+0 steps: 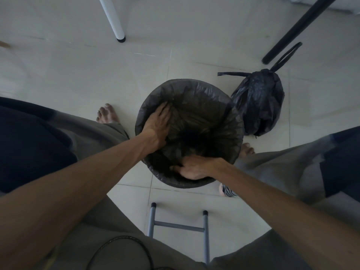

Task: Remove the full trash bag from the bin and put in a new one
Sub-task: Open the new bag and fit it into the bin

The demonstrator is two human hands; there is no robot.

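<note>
The full trash bag [259,102] sits tied on the floor [78,65] just beside the bin [187,183], so removal looks done and the step in hand is seating the new bag [194,90] inside it. The new bag's edge is already folded over the rim all the way round. The left hand [157,126] lies flat and spread against the liner on the inner left wall, holding nothing; the right hand [191,168] reaches over the near rim with its fingers curled into the plastic, though whether it pinches a fold I cannot tell. Next the liner probably needs pressing down toward the bottom and smoothing. The bin's floor is lost in shadow, the bin's own wall is covered by plastic, and the dim light blurs the right fingertips
</note>
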